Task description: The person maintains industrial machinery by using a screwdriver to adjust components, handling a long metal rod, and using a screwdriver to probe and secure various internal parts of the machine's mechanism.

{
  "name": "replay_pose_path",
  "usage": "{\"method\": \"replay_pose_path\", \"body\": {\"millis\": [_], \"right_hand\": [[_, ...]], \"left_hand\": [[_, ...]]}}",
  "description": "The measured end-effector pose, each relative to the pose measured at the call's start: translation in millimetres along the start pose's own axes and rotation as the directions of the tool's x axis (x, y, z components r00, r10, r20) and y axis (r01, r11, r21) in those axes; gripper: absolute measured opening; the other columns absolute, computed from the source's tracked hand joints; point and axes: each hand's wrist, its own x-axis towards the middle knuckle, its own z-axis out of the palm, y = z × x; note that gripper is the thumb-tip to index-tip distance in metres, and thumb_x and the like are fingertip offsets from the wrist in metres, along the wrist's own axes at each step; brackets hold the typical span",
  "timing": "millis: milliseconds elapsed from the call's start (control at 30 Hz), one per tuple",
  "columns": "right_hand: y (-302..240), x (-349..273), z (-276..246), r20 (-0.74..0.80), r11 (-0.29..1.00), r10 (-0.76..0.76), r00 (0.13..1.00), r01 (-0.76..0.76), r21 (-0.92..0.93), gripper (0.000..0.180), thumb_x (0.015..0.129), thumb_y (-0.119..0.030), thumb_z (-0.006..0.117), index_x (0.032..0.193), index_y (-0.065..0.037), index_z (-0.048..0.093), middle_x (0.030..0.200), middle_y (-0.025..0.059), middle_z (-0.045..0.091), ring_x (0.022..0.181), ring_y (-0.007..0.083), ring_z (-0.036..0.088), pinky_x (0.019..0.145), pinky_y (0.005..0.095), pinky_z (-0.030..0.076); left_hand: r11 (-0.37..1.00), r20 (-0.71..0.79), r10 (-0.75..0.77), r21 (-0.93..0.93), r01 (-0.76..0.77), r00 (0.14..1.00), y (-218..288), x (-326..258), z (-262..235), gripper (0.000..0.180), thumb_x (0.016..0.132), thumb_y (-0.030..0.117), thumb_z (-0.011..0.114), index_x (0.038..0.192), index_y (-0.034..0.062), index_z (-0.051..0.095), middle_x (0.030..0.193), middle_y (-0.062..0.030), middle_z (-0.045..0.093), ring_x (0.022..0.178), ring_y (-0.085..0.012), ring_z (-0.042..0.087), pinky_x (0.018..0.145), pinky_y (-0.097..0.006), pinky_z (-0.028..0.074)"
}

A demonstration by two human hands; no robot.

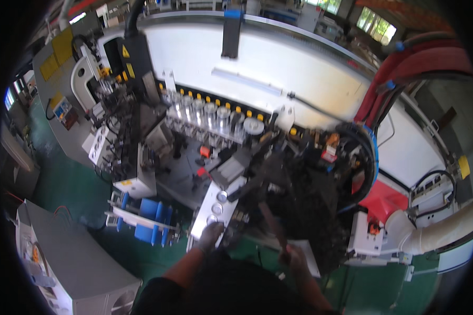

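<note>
My left hand (211, 234), in a grey glove, rests on the lower end of a slanted white panel (204, 214) that carries three round silver knobs (216, 208). Its fingers lie beside the lowest knob; whether they grip it is unclear. My right hand (295, 258) is closed around the lower end of a thin dark rod-like tool (272, 224). The tool points up and left toward the dark, cluttered machine parts (299, 189) in the middle. A white sheet (311, 257) lies just right of that hand.
A row of shiny metal rollers (210, 116) runs under a long white machine hood (299, 68). Blue parts (148, 220) stick out at the left. A grey cabinet (73, 268) stands lower left, a white duct hose (441, 231) at the right, and red hoses (420, 63) above. The floor (68, 184) is green.
</note>
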Motion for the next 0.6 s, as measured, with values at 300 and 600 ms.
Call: {"method": "replay_pose_path", "body": {"millis": [300,600], "right_hand": [[94.7,114.9,20.7,-0.255,0.596,0.583,0.771,-0.193,0.779,0.030,0.109,-0.041,0.056,0.098,-0.013,0.060,0.075,0.0041,0.062,0.063,0.0184,0.060,0.058,0.0331,0.051],[146.6,211.8,-19.3,-0.324,0.531,0.751,0.575,-0.234,0.814,0.018,0.107,-0.038,0.064,0.098,-0.023,0.064,0.069,-0.0066,0.051,0.053,0.0107,0.047,0.045,0.0252,0.038]], "left_hand": [[0.909,-0.184,-0.339,-0.319,0.270,0.923,-45.3,40.9,-67.1,0.036,0.108,0.031,0.061,0.130,0.0030,0.065,0.111,-0.0091,0.075,0.099,-0.0192,0.071,0.088,-0.035,0.057],[0.912,-0.155,-0.370,-0.247,0.327,0.916,-47.3,49.8,-106.8,0.033,0.110,0.030,0.057,0.131,0.0069,0.066,0.113,-0.0050,0.073,0.100,-0.0161,0.069,0.090,-0.031,0.055]]}}
